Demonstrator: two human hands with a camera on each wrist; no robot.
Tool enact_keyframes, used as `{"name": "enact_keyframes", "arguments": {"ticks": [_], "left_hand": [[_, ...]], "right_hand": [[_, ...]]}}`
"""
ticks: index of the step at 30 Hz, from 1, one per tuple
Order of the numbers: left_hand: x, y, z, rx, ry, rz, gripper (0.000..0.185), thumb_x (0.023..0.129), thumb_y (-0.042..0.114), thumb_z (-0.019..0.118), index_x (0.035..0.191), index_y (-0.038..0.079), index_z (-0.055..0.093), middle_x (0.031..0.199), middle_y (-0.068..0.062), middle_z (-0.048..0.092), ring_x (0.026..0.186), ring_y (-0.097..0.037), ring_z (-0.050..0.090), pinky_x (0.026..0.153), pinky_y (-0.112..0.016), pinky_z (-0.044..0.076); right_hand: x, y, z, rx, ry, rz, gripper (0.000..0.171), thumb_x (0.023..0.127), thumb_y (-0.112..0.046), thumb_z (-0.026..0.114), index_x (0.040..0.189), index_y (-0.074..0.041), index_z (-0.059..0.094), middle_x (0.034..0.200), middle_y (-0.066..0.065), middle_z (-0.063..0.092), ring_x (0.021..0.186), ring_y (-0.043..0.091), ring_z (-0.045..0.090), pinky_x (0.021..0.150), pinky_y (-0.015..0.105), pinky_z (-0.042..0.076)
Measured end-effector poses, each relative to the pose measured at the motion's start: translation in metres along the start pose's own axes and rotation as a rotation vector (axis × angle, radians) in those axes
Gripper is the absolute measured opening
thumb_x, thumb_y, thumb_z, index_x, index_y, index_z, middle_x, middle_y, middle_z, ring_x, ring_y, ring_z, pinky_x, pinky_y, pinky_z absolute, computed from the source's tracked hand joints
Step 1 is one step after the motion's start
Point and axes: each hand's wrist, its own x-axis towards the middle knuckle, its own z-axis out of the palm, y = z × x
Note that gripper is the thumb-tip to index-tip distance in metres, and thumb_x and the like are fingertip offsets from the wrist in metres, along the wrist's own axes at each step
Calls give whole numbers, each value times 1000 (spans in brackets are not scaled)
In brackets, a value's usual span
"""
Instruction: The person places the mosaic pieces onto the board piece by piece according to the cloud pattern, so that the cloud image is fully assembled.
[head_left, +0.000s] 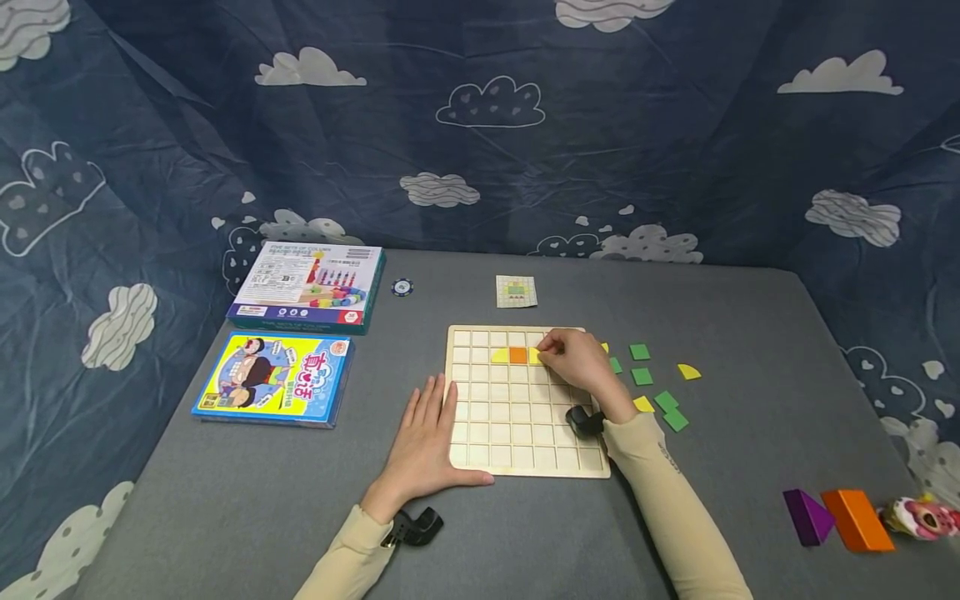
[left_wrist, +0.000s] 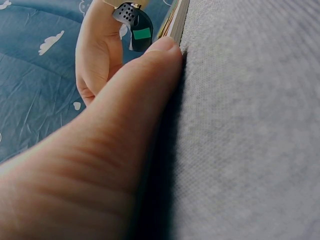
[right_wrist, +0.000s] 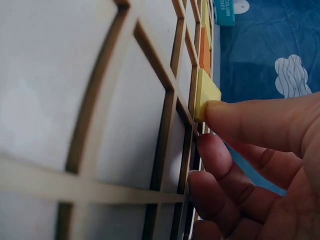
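A wooden grid board [head_left: 512, 412] lies on the table. In its second row from the far edge sit a yellow tile [head_left: 500, 356] and an orange square tile [head_left: 517, 355]. Just right of the orange one, my right hand [head_left: 576, 360] pinches another yellow tile [right_wrist: 207, 95] at the grid; the right wrist view shows the thumb on its face, tilted a little out of the cell. My left hand [head_left: 423, 442] rests with straight fingers along the board's left edge, its thumb [left_wrist: 145, 75] against the near edge.
Right of the board lie several green square tiles [head_left: 642, 377] and a yellow quarter-round tile [head_left: 689, 372]. A small pattern card [head_left: 516, 292] and a poker chip [head_left: 402, 287] lie beyond it. Two boxes [head_left: 273, 379] are at left; purple [head_left: 808, 517] and orange blocks [head_left: 858, 520] at right.
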Motion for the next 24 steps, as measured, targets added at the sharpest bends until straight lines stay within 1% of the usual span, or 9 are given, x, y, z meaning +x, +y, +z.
{"name": "enact_keyframes", "arguments": {"ticks": [5,13,18,24], "left_hand": [[0,0,0,5,-5,-3,134,59,85,60,150,-2,12,154,-23,9,142,-33,1,113,-46,2],[0,0,0,-3,-2,-1,134,59,84,60,150,-2,12,155,-23,8,142,-33,1,113,-46,3],[-1,-1,-1,-7,-1,-5,134,60,83,62,150,-2,12,155,-23,8,142,-33,1,113,-46,2],[0,-1,1,-5,-9,-6,134,60,84,60,150,-1,11,155,-22,7,143,-32,1,113,-45,1]], "right_hand": [[1,1,0,-6,-2,-8,5,85,-15,71,83,-10,72,72,0,63,65,17,55,58,33,41],[1,5,0,3,-14,-17,4,85,-13,71,85,-9,73,72,-1,62,65,16,54,61,32,40],[-3,5,-1,20,-32,-32,6,84,-9,70,89,-8,73,73,0,61,65,17,50,61,31,37],[-7,6,-3,16,-45,-55,10,84,-8,69,94,-5,72,75,1,59,66,18,49,60,31,37]]}}
